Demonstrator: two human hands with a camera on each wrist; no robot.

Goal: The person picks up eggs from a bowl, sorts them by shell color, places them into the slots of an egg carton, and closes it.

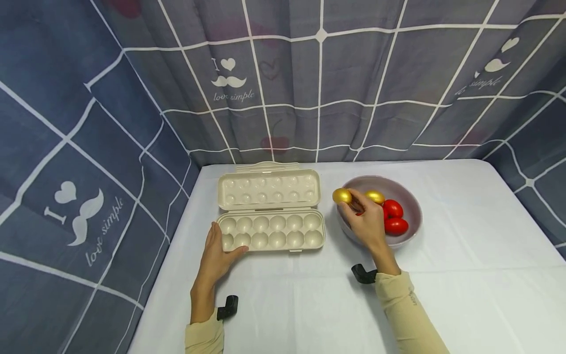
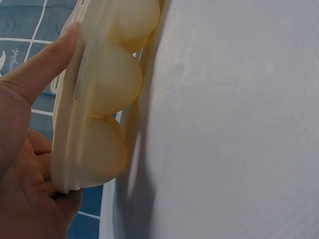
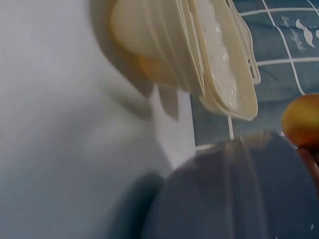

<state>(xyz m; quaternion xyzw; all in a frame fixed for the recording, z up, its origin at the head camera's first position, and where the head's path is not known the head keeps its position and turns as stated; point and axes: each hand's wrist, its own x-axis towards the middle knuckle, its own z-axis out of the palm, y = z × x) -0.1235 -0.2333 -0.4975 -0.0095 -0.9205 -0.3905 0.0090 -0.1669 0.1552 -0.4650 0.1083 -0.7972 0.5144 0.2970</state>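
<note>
Right hand [image 1: 367, 219] pinches golden egg [image 1: 342, 196]; at its nine o'clock, left hand [image 1: 215, 260] holds egg carton [image 1: 277, 223], long axis nine-to-three.

- Right wrist view, right edge: golden egg [image 3: 302, 121] cut off
- Lower right there: bowl [image 3: 229, 194] blurred
- Head view, right: right hand [image 1: 369, 221] partly hides red eggs [image 1: 392, 209]
- Left wrist view, top: carton [image 2: 107, 82] cut off

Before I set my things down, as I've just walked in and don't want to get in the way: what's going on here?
A person's right hand holds a gold egg near the left rim of a bowl. Red eggs and another gold one are in the bowl. The left hand holds the left end of an open egg carton, with no egg visible in its cups.
</note>
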